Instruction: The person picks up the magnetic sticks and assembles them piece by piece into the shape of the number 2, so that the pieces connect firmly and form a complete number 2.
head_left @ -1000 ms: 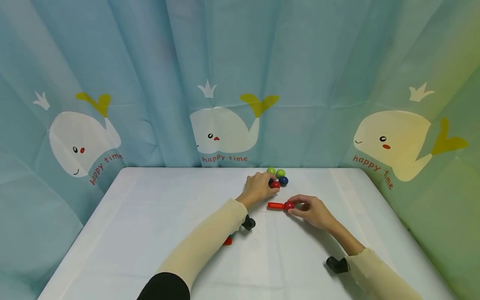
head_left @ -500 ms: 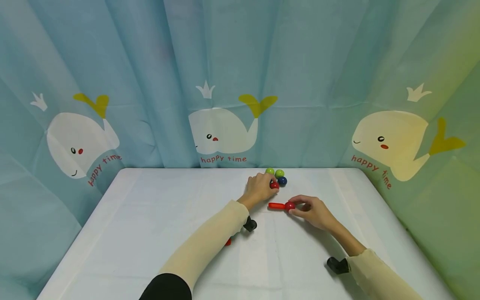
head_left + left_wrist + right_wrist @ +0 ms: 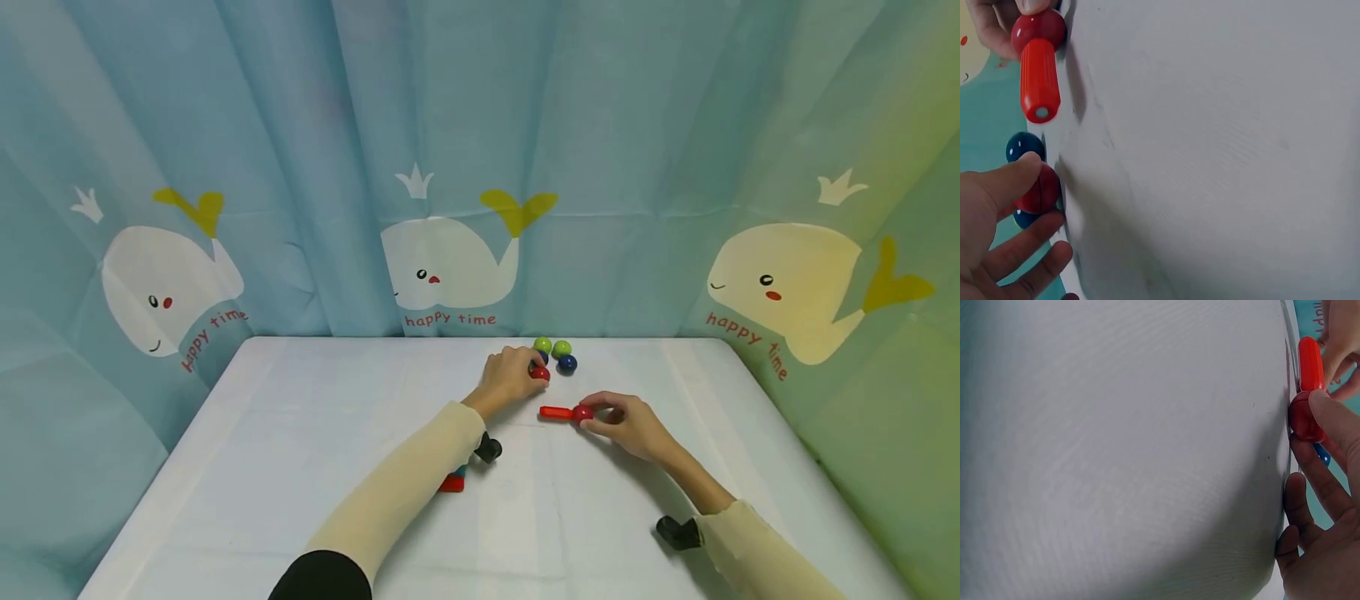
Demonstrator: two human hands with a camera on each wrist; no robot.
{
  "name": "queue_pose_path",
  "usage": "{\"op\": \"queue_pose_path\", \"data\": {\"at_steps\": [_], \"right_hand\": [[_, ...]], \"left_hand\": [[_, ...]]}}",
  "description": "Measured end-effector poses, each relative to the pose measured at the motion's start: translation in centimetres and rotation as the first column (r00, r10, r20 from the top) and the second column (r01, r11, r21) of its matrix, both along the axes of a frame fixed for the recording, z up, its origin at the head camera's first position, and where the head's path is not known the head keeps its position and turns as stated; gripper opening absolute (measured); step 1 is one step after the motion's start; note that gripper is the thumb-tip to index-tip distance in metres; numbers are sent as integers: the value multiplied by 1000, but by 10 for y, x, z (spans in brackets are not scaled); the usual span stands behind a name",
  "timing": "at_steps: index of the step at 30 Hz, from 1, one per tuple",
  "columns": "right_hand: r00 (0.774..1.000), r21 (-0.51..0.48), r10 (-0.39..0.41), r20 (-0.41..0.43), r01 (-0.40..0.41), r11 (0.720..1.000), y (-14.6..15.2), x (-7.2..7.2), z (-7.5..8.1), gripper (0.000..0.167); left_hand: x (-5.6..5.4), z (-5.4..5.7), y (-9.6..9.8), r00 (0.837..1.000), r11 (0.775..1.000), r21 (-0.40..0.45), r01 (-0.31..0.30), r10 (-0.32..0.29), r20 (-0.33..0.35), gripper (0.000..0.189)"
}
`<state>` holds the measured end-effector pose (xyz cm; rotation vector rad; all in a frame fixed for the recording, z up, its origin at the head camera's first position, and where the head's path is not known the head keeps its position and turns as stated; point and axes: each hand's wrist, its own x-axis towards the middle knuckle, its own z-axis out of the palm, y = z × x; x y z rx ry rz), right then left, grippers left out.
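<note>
My left hand [image 3: 508, 375] pinches a red ball [image 3: 540, 375] between thumb and fingers at the back of the table; in the left wrist view the thumb lies over this ball [image 3: 1041, 192]. My right hand [image 3: 627, 423] pinches a second red ball [image 3: 582, 414], nearer the front. A ridged red rod [image 3: 556, 412] juts left from that second ball, touching it. The rod's free end [image 3: 1041, 112] shows a small silvery tip in the left wrist view. Beyond the left fingers sit two dark blue balls, one plain [image 3: 567, 364], the other partly hidden.
Two green balls [image 3: 552, 347] stand at the table's back edge, before a blue whale-print curtain [image 3: 615, 267]. Red and teal pieces [image 3: 452, 483] lie partly hidden under the left forearm. A black wrist camera [image 3: 678, 532] sits at the right cuff.
My left hand has drawn the red ball slightly left, away from the blue and green balls. More of the pieces under the left forearm shows. The right hand has barely moved.
</note>
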<state>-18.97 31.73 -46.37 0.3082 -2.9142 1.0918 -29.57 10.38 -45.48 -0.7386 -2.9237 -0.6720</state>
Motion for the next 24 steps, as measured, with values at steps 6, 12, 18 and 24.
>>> {"op": "queue_pose_path", "data": {"at_steps": [6,12,18,24], "right_hand": [[1000,5,-10,13,10,1000,-1,-1,-1,30],[1000,2,-14,11,14,1000,-1,-3,-2,30],[1000,4,-19,8,19,1000,-1,-7,-2,31],[1000,11,-26,14,26,1000,-4,-12,-2,30]], "left_hand": [[0,-1,-19,996,999,44,26,-30,86,29],[1,2,-46,981,996,73,52,-64,181,28],[5,9,-69,966,994,54,92,-102,239,27],[7,9,-86,955,993,70,100,-115,272,27]]}}
